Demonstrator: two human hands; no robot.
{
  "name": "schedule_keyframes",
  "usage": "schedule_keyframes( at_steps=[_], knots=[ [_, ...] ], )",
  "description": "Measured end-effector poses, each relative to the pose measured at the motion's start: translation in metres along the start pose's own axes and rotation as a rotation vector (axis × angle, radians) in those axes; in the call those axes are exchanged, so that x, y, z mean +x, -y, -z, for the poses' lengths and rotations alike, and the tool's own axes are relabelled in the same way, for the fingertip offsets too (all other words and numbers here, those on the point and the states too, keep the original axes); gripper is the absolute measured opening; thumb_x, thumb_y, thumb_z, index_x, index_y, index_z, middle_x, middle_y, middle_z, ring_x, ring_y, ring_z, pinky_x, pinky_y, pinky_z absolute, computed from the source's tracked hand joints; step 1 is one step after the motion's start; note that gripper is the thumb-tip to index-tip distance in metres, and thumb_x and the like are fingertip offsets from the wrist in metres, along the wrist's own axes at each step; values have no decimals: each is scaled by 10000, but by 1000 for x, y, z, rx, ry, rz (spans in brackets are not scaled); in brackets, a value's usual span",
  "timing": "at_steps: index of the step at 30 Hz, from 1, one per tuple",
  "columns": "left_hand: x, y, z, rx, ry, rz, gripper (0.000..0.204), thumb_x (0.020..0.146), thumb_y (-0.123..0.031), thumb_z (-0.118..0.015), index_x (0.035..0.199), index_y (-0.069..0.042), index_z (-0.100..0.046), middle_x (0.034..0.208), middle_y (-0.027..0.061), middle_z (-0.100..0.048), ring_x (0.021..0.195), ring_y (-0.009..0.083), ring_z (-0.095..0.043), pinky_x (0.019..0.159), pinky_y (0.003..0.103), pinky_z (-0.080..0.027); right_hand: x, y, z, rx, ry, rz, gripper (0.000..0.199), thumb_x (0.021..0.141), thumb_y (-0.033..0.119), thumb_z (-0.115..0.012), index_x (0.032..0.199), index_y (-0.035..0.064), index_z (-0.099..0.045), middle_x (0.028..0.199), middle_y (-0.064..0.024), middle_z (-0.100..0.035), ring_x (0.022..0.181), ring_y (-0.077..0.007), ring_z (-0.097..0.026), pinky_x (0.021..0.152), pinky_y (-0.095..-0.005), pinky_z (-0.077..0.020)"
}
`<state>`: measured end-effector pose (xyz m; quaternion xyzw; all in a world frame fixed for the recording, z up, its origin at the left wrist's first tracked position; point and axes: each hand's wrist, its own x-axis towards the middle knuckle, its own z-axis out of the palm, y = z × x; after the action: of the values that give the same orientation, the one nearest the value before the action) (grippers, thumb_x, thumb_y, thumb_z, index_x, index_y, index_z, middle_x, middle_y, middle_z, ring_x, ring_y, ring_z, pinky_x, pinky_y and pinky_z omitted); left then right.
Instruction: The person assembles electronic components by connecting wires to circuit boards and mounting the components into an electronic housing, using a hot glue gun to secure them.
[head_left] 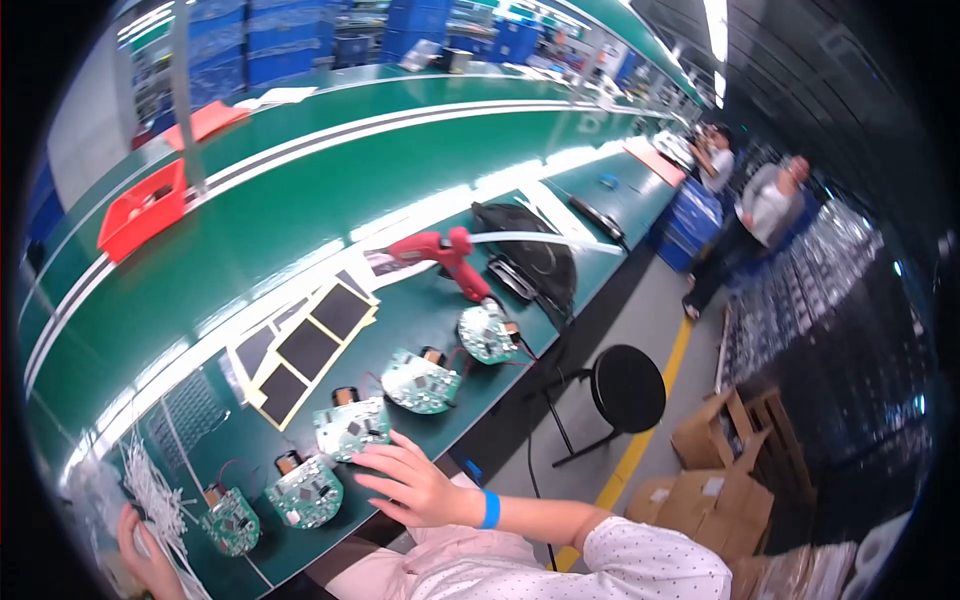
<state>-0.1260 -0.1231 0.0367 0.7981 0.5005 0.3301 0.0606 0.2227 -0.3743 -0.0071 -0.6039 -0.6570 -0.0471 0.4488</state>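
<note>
Along the near edge of the green workbench (pixel 300 210), five round green circuit boards are lying in a row that is running from the lower left corner up toward the right. The person's right hand (pixel 415 485), wearing a blue wristband (pixel 489 509), is resting with fingers spread apart, the fingertips touching the middle board (pixel 350 427), which is lying flat with its copper coil pointing toward the far edge. The left hand (pixel 145 555) is sitting at the lower left corner, curled on a heap of white cable ties (pixel 150 495); whether it is gripping them cannot be told. A red bin (pixel 145 210) is standing at the far left edge, its contents too small to make out. Black foam squares (pixel 305 345) on a yellow sheet are lying behind the row. A red glue gun (pixel 445 255) is standing near the right end, its nozzle pointing left. Off the near edge, a black stool (pixel 628 388) is standing on open floor.
</note>
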Motion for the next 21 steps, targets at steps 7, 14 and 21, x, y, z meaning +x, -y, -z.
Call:
schedule_keyframes(
  at_steps=[7, 14, 21],
  knots=[
    [31, 11, -26, -106, 41, 253, 192, 770, -150, -586, 842, 24, -624, 776, 133, -635, 713, 197, -601, 675, 300, -448, -30, 4, -20, 98, 15, 79, 384, 585, -46, -617, 958, 30, -562, 801, -84, -591, 655, -248, -547, 598, -361, -435],
    [55, 48, -46, 211, 144, 169, 115, 671, -84, -572, 751, -29, -633, 744, 165, -614, 726, 317, -593, 686, 373, -470, -41, -2, -41, 184, 132, -74, 220, 607, -45, -635, 815, 17, -598, 561, -62, -497, 470, -191, -481, 434, -281, -365],
    [75, 40, -79, 119, 232, 103, 104, 661, -56, -578, 745, -33, -634, 766, 161, -615, 749, 317, -587, 707, 383, -464, -35, -12, -55, 176, 103, -164, 83, 668, -27, -622, 700, 30, -572, 487, -47, -441, 382, -138, -413, 369, -239, -293]
  ],
)
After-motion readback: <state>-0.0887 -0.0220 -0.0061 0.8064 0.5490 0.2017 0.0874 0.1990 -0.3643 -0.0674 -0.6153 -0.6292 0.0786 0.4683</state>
